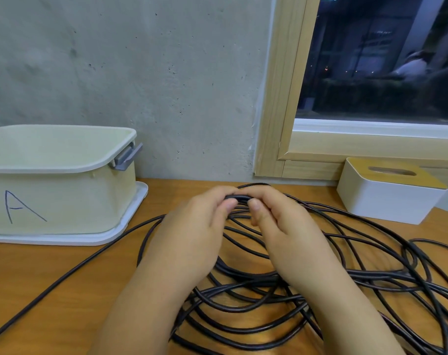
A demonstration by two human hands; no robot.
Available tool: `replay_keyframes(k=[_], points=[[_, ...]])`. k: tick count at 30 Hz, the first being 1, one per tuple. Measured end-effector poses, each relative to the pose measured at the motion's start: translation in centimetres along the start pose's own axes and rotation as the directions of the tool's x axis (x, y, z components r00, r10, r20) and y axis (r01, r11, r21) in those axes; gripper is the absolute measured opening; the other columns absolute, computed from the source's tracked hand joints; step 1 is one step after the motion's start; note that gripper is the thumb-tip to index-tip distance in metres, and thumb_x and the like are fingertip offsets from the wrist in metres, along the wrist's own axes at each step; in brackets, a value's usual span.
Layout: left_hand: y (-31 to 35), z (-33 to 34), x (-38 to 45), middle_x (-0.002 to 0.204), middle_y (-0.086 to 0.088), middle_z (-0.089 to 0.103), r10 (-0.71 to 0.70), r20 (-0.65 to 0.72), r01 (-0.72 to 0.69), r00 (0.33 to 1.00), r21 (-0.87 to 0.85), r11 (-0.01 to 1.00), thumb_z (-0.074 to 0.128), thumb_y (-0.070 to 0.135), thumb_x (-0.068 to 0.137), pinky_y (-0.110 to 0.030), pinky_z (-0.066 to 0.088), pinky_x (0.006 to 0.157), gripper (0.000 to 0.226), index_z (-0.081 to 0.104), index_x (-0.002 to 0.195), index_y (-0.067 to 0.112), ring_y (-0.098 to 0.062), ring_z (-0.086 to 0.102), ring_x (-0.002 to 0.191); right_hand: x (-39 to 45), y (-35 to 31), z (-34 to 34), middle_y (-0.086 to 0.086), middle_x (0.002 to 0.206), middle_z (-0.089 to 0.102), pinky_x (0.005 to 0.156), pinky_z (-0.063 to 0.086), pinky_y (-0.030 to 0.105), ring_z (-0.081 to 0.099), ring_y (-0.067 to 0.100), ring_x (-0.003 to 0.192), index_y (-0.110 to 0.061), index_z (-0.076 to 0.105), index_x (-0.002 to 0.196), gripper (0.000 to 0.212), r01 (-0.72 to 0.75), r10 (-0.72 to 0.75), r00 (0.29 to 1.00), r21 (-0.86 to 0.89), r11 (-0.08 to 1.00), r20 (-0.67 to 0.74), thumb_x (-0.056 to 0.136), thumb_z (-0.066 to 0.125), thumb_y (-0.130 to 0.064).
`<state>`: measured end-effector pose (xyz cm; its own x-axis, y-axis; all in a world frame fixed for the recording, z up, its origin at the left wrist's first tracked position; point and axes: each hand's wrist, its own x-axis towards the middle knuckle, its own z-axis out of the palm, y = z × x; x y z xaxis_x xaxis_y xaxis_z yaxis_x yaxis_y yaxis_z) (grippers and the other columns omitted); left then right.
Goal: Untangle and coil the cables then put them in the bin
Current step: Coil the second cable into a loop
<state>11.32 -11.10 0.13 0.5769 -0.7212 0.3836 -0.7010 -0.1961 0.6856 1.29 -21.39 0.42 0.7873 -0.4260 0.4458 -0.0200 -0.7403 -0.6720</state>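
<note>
- Cable (256, 311), black and in loose crossed loops, sprawls over the near and right side of the table (51, 278); one strand trails off toward the near left corner
- Left hand (192, 231) and right hand (281, 226) meet above the heap, fingers and thumbs of both curled round a small bunch of strands
- Untangling looks barely begun; next, I judge, a free end must be found and drawn out
- Bin (64, 149) marked A waits at the far left edge, nothing visible inside
- Tissue box (386, 198) sits far right

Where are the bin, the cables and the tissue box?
bin (64, 201): head view, on its front wall.
cables (243, 313): head view, on a loop in the tangle.
tissue box (381, 201): head view, on its white side.
</note>
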Motion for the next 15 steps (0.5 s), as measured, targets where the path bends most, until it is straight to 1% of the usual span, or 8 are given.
replay_keyframes(k=[1,3,5,7,9,10,12,15], points=[[0.0,0.0,0.1,0.099,0.020,0.067,-0.009,-0.051,0.008,0.999,-0.014,1.000,0.033,0.045,0.093,-0.038,0.050,0.087,0.034,0.060,0.113,0.042,0.001,0.059,0.097,0.0,0.1,-0.1,-0.028,0.085,0.059,0.073,0.040,0.005,0.054,-0.009,0.090,-0.047,0.051,0.102,0.023,-0.015,0.016,1.000,0.062,0.998,-0.015,0.096,0.043,-0.026],[0.1,-0.3,0.1,0.091,0.015,0.068,-0.044,-0.137,0.039,0.990,-0.037,0.999,0.038,0.039,0.098,-0.040,0.050,0.083,0.027,0.063,0.106,0.038,-0.001,0.060,0.090,0.0,0.2,-0.3,-0.028,0.086,0.059,0.065,0.042,0.010,0.057,-0.008,0.079,-0.048,0.048,0.096,0.018,-0.055,0.058,0.998,0.134,0.989,-0.014,0.095,0.045,-0.030],[0.3,-0.4,0.1,0.085,0.013,0.067,-0.075,-0.192,0.067,0.979,-0.047,0.997,0.041,0.034,0.098,-0.033,0.050,0.078,0.022,0.062,0.099,0.039,0.001,0.058,0.083,-0.1,0.3,-0.4,-0.020,0.086,0.062,0.060,0.045,0.018,0.057,-0.002,0.070,-0.047,0.050,0.097,0.014,-0.073,0.072,0.997,0.126,0.989,0.014,0.094,0.044,-0.035],[0.4,-0.5,0.1,0.082,0.013,0.066,-0.085,-0.211,0.075,0.974,-0.054,0.996,0.041,0.034,0.097,-0.024,0.047,0.073,0.022,0.062,0.097,0.039,0.003,0.055,0.082,-0.2,0.3,-0.7,-0.015,0.085,0.063,0.059,0.049,0.023,0.058,0.003,0.067,-0.046,0.053,0.099,0.015,-0.078,0.074,0.997,0.112,0.991,0.037,0.094,0.042,-0.037],[0.3,-0.5,0.2,0.083,0.016,0.065,-0.111,-0.235,0.093,0.966,-0.088,0.992,0.041,0.033,0.097,-0.014,0.042,0.068,0.022,0.063,0.096,0.038,0.006,0.054,0.085,-0.2,0.4,-1.1,-0.016,0.084,0.064,0.059,0.046,0.018,0.057,0.001,0.067,-0.042,0.054,0.100,0.015,-0.082,0.076,0.995,0.088,0.993,0.066,0.094,0.040,-0.038],[0.2,-0.5,0.2,0.083,0.017,0.065,-0.126,-0.247,0.103,0.961,-0.104,0.989,0.042,0.032,0.097,-0.012,0.039,0.067,0.022,0.063,0.096,0.038,0.006,0.055,0.086,-0.1,0.4,-1.2,-0.017,0.082,0.064,0.059,0.044,0.015,0.057,-0.001,0.068,-0.040,0.054,0.100,0.016,-0.090,0.084,0.993,0.072,0.993,0.082,0.094,0.039,-0.038],[0.1,-0.5,0.2,0.084,0.017,0.065,-0.133,-0.244,0.107,0.961,-0.116,0.987,0.042,0.032,0.097,-0.011,0.039,0.066,0.022,0.062,0.096,0.038,0.005,0.056,0.085,-0.1,0.5,-1.1,-0.015,0.075,0.064,0.060,0.046,0.016,0.058,0.000,0.065,-0.036,0.055,0.098,0.018,-0.117,0.109,0.990,0.088,0.989,0.094,0.096,0.037,-0.036],[0.3,-0.6,0.2,0.079,0.022,0.064,-0.133,-0.185,0.102,0.974,-0.165,0.981,0.040,0.030,0.098,-0.007,0.041,0.064,0.023,0.061,0.095,0.039,0.008,0.055,0.081,0.0,0.7,-0.3,-0.007,0.065,0.055,0.061,0.050,0.025,0.055,0.003,0.059,-0.034,0.054,0.096,0.019,-0.147,0.149,0.989,0.125,0.981,-0.010,0.098,0.035,-0.033]])
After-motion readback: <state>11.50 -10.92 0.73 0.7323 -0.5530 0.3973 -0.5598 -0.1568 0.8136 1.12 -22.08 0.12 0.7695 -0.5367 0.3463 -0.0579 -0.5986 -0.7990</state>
